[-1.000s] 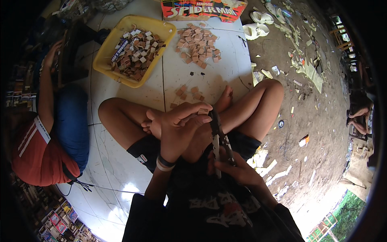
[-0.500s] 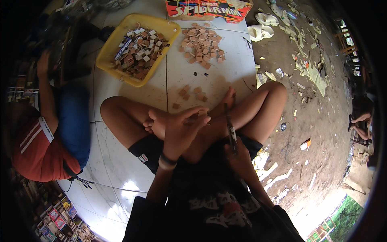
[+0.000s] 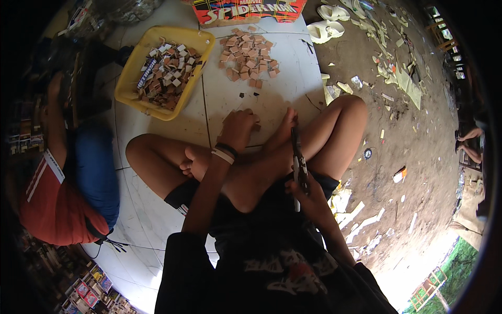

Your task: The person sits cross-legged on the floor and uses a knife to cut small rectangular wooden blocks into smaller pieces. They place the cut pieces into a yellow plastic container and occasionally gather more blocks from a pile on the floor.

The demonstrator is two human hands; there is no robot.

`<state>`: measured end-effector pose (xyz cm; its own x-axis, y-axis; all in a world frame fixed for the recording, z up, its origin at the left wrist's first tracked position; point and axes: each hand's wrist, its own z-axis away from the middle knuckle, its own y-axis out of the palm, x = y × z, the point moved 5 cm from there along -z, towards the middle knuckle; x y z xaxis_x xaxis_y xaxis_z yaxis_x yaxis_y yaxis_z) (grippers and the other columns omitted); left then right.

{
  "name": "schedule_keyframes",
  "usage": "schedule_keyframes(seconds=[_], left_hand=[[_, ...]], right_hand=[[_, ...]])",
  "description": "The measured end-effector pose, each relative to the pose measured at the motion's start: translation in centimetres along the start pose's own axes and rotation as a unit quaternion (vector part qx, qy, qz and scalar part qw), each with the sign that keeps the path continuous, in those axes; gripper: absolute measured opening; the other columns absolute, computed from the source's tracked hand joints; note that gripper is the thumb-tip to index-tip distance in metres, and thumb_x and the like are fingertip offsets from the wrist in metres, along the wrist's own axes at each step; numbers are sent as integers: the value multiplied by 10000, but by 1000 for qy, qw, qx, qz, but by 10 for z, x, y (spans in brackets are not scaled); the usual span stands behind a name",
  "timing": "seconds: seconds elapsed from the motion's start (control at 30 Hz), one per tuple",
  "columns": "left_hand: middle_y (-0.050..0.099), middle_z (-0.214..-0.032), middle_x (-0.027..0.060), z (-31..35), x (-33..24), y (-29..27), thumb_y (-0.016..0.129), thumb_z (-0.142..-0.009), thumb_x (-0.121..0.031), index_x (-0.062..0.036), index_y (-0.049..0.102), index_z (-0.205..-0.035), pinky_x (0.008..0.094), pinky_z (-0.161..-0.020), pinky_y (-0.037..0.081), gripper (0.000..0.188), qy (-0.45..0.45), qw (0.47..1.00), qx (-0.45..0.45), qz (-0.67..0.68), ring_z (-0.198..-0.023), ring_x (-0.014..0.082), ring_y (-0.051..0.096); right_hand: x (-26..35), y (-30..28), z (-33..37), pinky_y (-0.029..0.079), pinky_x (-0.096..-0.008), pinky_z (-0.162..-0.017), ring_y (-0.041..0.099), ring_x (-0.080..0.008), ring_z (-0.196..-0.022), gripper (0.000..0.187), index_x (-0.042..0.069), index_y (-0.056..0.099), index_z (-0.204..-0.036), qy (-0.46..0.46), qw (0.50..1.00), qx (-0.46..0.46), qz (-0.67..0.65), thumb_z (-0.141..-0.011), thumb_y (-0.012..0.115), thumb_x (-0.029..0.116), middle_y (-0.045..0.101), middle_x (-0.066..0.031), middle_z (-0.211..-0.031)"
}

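My left hand is lowered to the tiled surface in front of my crossed legs, its fingers bent downward and closed. The back of the hand hides what they hold, if anything. Right beside the fingertips lie small brown square pieces, partly covered by the hand. In my right hand, closed and held above my lap, is a long narrow dark tool with whitish patches, pointing away from me; its exact kind is unclear. Farther off is a loose heap of brown square pieces.
A yellow basin of brown and white squares stands at the far left, beside the heap. Behind is a red printed carton. Another person in a red shirt sits at left. Pale sandals and scraps lie on the ground at right.
My left hand has moved away from me, down to the small pieces; earlier it pinched one brown square in the air. The tool in my right hand now stands more upright in view.
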<state>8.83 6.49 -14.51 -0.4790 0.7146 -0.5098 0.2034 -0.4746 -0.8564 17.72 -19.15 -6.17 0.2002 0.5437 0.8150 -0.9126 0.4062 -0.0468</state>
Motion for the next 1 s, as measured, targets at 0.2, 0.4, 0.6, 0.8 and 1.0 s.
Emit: schedule_keyframes(seconds=[0.2,0.4,0.6,0.8,1.0], left_hand=[[716,-1142,78,21,-12,-44,786,-965,-95,-9,697,-1273,359,-1010,567,332,-105,802,-137,571,-1129,226,722],[689,-1180,96,52,-57,-68,744,-1001,-63,7,611,-1296,391,-1026,593,331,-144,588,-217,766,-1192,280,710],[688,-1182,90,63,-93,-77,739,-1007,-68,-10,610,-1214,402,-1029,593,250,-155,552,-245,782,-1167,260,712],[684,-1311,163,67,-97,-72,682,-1041,-62,-13,561,-1329,484,-1068,578,316,-165,570,-230,771,-1228,360,691],[704,-1274,158,70,-98,-70,681,-1047,-77,-7,583,-1288,472,-1060,581,270,-158,565,-240,773,-1222,357,697]], right_hand=[[11,2,2,523,-339,-836,640,-160,-915,389,6,554,-1395,-32,999,-5,37,-1078,651,209,686,-88,-987],[38,18,3,526,-349,-912,659,-193,-985,455,11,505,-1474,-123,990,15,70,-1050,653,80,678,-123,-1040],[54,28,4,532,-369,-943,694,-265,-1050,544,12,464,-1520,-160,984,21,82,-1012,657,0,681,-174,-1122],[59,32,4,535,-391,-961,695,-323,-1094,568,-8,444,-1531,-183,978,26,96,-1002,649,-16,670,-210,-1180],[61,32,6,540,-409,-970,694,-349,-1115,573,-17,436,-1536,-193,974,15,117,-1004,650,-11,652,-241,-1241]])
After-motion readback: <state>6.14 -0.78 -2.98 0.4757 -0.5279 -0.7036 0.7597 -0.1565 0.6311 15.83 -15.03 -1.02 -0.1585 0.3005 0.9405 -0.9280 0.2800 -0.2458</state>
